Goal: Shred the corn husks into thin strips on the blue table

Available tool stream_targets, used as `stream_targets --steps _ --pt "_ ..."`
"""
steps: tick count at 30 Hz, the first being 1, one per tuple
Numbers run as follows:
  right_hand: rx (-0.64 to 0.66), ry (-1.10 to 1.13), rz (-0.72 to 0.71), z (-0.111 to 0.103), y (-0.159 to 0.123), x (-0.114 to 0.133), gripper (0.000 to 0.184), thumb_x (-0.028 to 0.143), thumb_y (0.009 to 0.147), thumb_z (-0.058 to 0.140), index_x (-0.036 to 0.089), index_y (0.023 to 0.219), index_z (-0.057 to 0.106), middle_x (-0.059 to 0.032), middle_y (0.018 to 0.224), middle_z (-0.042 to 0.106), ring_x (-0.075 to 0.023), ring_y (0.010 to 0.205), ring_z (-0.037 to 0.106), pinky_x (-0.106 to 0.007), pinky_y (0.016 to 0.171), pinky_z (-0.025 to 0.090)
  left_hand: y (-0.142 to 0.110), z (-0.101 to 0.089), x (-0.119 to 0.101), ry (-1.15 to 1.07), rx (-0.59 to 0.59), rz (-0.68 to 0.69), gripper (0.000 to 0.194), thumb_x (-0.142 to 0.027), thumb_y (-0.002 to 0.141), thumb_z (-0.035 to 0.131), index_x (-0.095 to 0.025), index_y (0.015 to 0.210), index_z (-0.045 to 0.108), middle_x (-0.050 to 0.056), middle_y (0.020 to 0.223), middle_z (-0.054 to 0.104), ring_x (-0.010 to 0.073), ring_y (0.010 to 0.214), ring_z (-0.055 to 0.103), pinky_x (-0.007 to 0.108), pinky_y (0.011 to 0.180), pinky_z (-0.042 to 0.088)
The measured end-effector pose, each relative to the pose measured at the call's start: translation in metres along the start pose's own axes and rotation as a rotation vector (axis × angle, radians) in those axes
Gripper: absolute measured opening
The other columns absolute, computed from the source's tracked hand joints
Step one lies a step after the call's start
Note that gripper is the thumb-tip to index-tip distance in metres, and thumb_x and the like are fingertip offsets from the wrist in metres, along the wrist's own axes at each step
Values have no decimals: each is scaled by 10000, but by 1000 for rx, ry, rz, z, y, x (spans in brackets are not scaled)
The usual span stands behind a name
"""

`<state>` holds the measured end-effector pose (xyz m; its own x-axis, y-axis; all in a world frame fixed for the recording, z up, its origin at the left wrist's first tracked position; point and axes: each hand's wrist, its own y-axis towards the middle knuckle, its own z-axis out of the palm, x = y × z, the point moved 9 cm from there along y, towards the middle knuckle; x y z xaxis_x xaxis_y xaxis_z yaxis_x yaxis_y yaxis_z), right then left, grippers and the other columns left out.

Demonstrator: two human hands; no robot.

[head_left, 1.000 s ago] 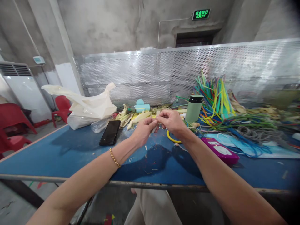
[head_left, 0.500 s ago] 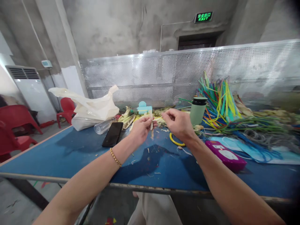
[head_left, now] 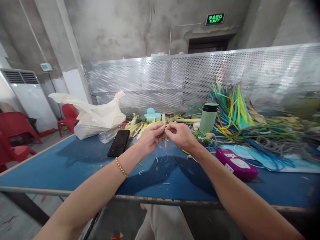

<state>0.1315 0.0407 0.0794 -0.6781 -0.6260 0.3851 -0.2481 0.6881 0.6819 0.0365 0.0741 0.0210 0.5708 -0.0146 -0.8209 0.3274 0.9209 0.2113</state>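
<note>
Between the thumb and fingers of my left hand (head_left: 151,136) is a narrow, pale corn husk strip (head_left: 163,118). One end of it stands up above the fingertips and a frayed tail hangs below. My right hand (head_left: 181,135) is closed in a pinch right against the left fingertips, at the middle of the strip. What exactly lies between the right fingertips is partly hidden. Both hands are above the blue table (head_left: 87,170), with small pale scraps under them. Husk pieces (head_left: 135,122) lie behind my left hand.
On the left are a black phone (head_left: 119,143), a clear plastic bottle (head_left: 107,136) and a white plastic bag (head_left: 100,116). To the right stand a green cup (head_left: 208,119), a purple device (head_left: 237,164), colored strips (head_left: 237,106) and tangled cords (head_left: 282,146). A perforated metal panel (head_left: 140,83) rises behind.
My right hand has moved left and now meets the left fingertips at the strip. The left hand keeps its hold. The camera view has shifted slightly.
</note>
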Motion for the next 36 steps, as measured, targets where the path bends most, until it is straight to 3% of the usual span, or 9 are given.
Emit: stream_targets --steps 6,11,27,33,36 --pt "36 -32 31 2 1 -2 167 224 770 548 178 611 565 1 572 556 -129 552 452 -263 559 306 2 -3 0 80 12 13 55 -47 775 652 -84 745 679 40 703 638 83 620 580 218 670 460" --pt "83 76 62 6 1 -1 182 232 758 556 174 586 557 0 559 565 -125 546 457 -255 547 312 1 2 -1 151 26 35 178 -44 824 568 -80 662 633 34 608 568 77 541 501 204 549 384" --pt "124 183 51 11 -1 3 229 255 759 543 186 547 491 31 483 477 -107 502 420 -247 514 284 -4 4 2 81 -65 63 258 22 823 492 -94 607 573 23 601 517 79 526 462 229 548 350" --pt "76 186 99 4 0 -6 334 396 813 587 184 563 529 33 434 458 -106 444 424 -247 475 294 2 -2 -6 61 -38 68 158 -14 810 553 -75 689 634 26 604 566 80 537 495 227 570 382" --pt "-78 229 224 -15 2 -27 443 536 853 537 178 592 563 4 482 520 -115 438 463 -254 456 326 3 -3 -10 56 -26 71 75 -47 792 598 -71 773 666 35 641 613 87 552 522 236 586 404"
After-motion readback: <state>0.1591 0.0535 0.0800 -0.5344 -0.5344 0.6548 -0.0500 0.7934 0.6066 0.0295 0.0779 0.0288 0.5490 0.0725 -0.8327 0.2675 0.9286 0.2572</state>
